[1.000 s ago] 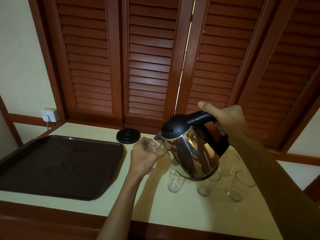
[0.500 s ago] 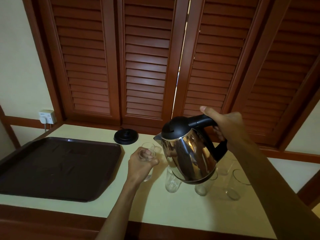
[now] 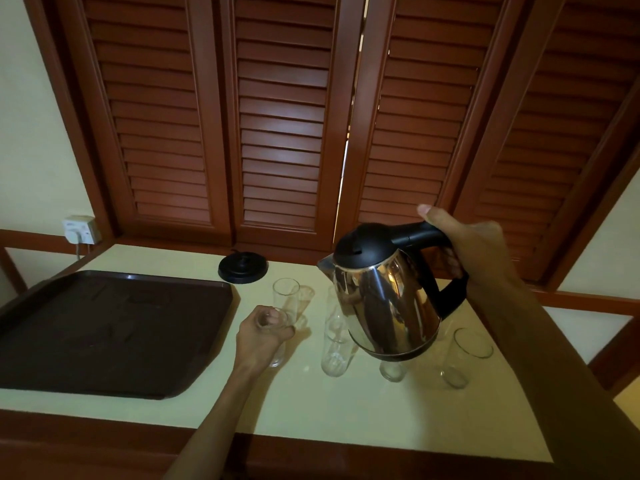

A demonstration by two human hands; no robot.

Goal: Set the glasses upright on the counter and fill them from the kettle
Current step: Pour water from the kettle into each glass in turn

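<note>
On a pale counter (image 3: 346, 420), beside a dark tray (image 3: 104, 327), several clear glasses are seen upright. One glass (image 3: 282, 306) is clamped low down by the left hand (image 3: 263, 336), fingers wrapped around it. A steel kettle (image 3: 384, 299) is held above the middle glasses by the right hand (image 3: 467, 251), fingers closed on its black handle. Water could be spilled if the kettle is tipped before its spout is lined up; its body could knock the glass (image 3: 334, 344) beneath.
</note>
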